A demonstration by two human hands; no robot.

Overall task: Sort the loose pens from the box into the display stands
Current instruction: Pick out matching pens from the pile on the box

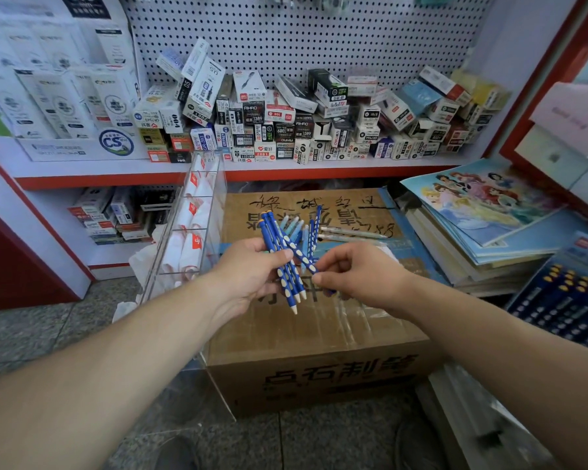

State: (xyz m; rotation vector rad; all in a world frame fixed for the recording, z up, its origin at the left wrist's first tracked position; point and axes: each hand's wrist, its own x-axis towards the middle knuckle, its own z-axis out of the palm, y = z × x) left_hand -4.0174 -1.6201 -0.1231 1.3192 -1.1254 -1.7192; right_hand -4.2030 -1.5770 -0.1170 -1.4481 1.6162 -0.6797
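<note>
Pegboard (302, 35) is backing a shop shelf (286, 171) that is carrying a jumble of small pen cartons (286, 123). Below it, a closed cardboard box (313, 337) is sitting on the speckled floor (31, 334), and both hands are hovering above its taped top. The left hand (248, 276) is gripping a bundle of blue pens (291, 286) with pale oval dots. Its fingers (279, 256) are curling round the barrels, with the white tips pointing toward the person. The right hand (364, 273) is pinching one more blue pen (299, 254) near its lower end between thumb and fingertips (319, 278). That pen is lying slantwise across the bundle, touching it. Behind the hands, loose pens (297, 227) in light and dark blue are lying on the box top, with two pale slim pens (353, 232) just beside them. A clear display stand (197, 212) with divided compartments is standing at the box's left side, holding white wrapped items. Right of the box, a stack of books (482, 212) is resting, and a tray of blue pens (564, 300) is sitting near it.
</note>
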